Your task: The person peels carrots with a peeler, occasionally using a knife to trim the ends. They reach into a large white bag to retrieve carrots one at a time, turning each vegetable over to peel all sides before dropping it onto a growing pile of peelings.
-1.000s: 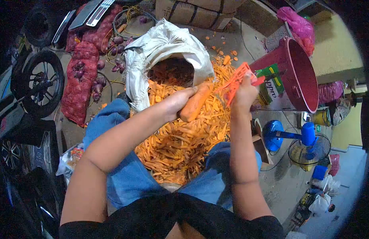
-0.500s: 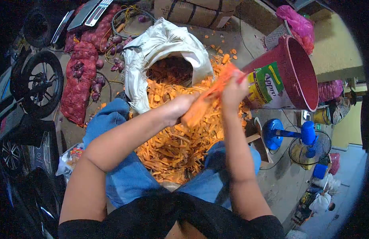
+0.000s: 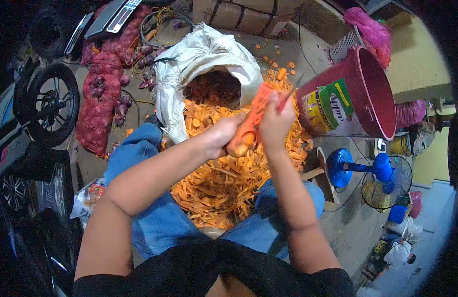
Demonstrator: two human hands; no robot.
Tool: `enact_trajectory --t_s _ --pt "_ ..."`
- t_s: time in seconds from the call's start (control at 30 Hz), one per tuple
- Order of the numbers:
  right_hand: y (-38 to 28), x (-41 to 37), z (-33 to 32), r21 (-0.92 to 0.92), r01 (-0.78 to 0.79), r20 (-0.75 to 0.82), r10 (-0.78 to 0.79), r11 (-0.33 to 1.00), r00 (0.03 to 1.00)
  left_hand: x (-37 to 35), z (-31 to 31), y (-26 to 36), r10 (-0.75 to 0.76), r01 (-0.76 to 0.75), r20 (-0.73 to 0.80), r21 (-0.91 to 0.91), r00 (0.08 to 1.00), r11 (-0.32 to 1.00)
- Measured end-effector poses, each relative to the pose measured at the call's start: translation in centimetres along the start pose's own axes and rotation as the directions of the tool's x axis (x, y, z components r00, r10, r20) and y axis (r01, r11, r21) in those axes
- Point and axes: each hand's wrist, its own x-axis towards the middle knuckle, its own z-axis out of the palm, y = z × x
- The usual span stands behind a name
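My left hand [image 3: 224, 136] is closed around a carrot [image 3: 243, 144], whose pale orange end points down toward me. A flat orange-red piece with rows of dark slots [image 3: 261, 101] slants between the two hands, overlapping the carrot. My right hand [image 3: 278, 121] is closed with its thumb on top, around a red-handled tool [image 3: 284, 101] with a thin dark tip poking out up and to the right; its working part is mostly hidden. Below both hands spreads a large heap of carrot peelings [image 3: 214, 183], reaching between my knees.
A white sack [image 3: 172, 81] lies open behind the heap. On the right a red bucket [image 3: 382, 94] lies tipped toward a blue fan [image 3: 382, 168]. Red net bags of onions [image 3: 93, 121] and a motorbike wheel [image 3: 53, 104] are at left. Cardboard boxes [image 3: 239, 17] stand behind.
My right hand has come down and left, closer to my left hand. The blurred orange piece now shows sharply and more upright. My left hand has stayed nearly in place.
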Motion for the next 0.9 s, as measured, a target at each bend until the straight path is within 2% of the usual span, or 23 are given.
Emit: enact_trajectory --t_s 0.03,0.07,0.1,0.13,0.17,0.23,0.27,0.3,0.37,0.4,0.43,0.47,0.5,0.53,0.57,0.6,0.67,0.7,0.73,0.77,0.83,0.87,0.9 --pt "0.6 0.9 -0.4 -0.041 0.026 -0.082 -0.030 0.999 0.996 -0.7 0.6 0.4 -0.001 0.001 0.000 0.002 1.000 1.000" --pt "1.7 2.5 -1.2 -0.086 0.049 -0.161 -0.063 0.995 0.985 -1.6 1.5 0.7 -0.011 0.012 -0.011 0.084 1.000 0.996" --pt "5.0 4.3 -2.3 -0.199 -0.011 -0.243 -0.038 0.980 0.969 -2.4 2.4 1.0 -0.019 0.023 -0.022 0.164 1.000 0.986" --pt "8.1 5.8 -3.3 -0.300 -0.081 -0.329 -0.024 0.951 0.944 -2.7 2.7 1.2 -0.064 0.065 -0.012 0.143 0.998 0.987" --pt "9.1 6.4 -4.2 -0.299 -0.083 -0.332 -0.022 0.951 0.943 -2.9 2.8 1.2 -0.066 0.067 -0.011 0.146 0.998 0.987" --pt "9.1 6.8 -5.0 -0.167 -0.323 -0.480 0.210 0.931 0.852 -3.1 2.7 1.5 -0.138 0.111 0.064 0.315 0.988 0.943" --pt "9.1 6.8 -5.0 -0.166 -0.322 -0.482 0.208 0.932 0.851 -2.6 2.2 1.0 -0.110 0.103 0.013 0.244 0.994 0.964" --pt "7.4 6.5 -4.7 -0.061 -0.294 -0.413 0.244 0.954 0.877 -1.8 1.5 0.7 -0.106 0.099 0.014 0.241 0.994 0.965" --pt "4.4 5.1 -3.5 0.117 -0.240 -0.271 0.263 0.964 0.926 -0.6 0.4 0.4 -0.082 0.085 -0.049 0.058 0.995 0.995" --pt "3.1 4.2 -2.8 0.190 -0.211 -0.208 0.250 0.959 0.946 -0.8 0.8 0.7 -0.062 0.069 -0.080 0.090 0.995 0.994" --pt "1.9 2.9 -2.2 0.137 -0.184 -0.122 0.201 0.973 0.972 -0.7 0.8 0.6 -0.062 0.069 -0.080 0.089 0.995 0.994" --pt "0.8 1.6 -1.8 0.086 -0.152 -0.034 0.155 0.985 0.987 -0.6 0.9 0.6 -0.031 0.031 -0.029 -0.001 0.999 1.000" --pt "-0.2 0.5 -1.3 0.085 -0.154 -0.036 0.157 0.984 0.987 -0.5 0.9 0.5 0.002 -0.001 0.018 -0.093 1.000 0.996" --pt "-1.1 -0.5 -0.7 0.059 -0.060 -0.018 0.062 0.996 0.998 -0.6 0.9 0.5 0.001 0.001 0.018 -0.091 1.000 0.996" --pt "-1.5 -0.9 -0.4 0.035 0.034 0.003 -0.034 0.999 0.999 -0.8 1.0 0.5 -0.027 0.027 -0.016 0.003 1.000 1.000" --pt "-0.9 -0.4 -0.6 -0.031 0.039 0.002 -0.039 0.999 0.999 -1.1 1.2 0.4 -0.050 0.054 -0.052 0.095 0.997 0.994" --pt "1.6 2.1 -1.4 -0.056 0.098 -0.163 -0.106 0.994 0.981 -1.7 1.8 0.2 -0.021 0.027 -0.037 0.167 0.999 0.986" --pt "4.2 4.0 -2.5 -0.146 -0.007 -0.236 -0.028 0.989 0.971 -2.1 2.2 0.2 0.003 0.002 -0.020 0.238 1.000 0.971" --pt "6.5 5.4 -3.6 -0.226 -0.122 -0.319 0.045 0.966 0.947 -3.1 2.8 0.8 -0.043 0.049 -0.026 0.299 0.999 0.953" --pt "7.5 5.9 -4.4 -0.227 -0.129 -0.329 0.048 0.965 0.943 -3.2 2.9 0.6 -0.050 0.054 -0.022 0.306 0.999 0.950" --pt "7.7 6.6 -5.0 -0.052 -0.401 -0.441 0.339 0.915 0.831 -3.2 2.8 0.6 -0.087 0.073 0.036 0.287 0.996 0.955" --pt "7.8 6.6 -4.9 -0.049 -0.399 -0.442 0.338 0.916 0.831 -3.0 2.6 0.7 -0.084 0.070 0.036 0.290 0.996 0.954" --pt "6.5 6.3 -4.5 0.006 -0.328 -0.398 0.303 0.945 0.866 -2.7 2.2 0.8 -0.105 0.099 0.035 0.139 0.994 0.985"
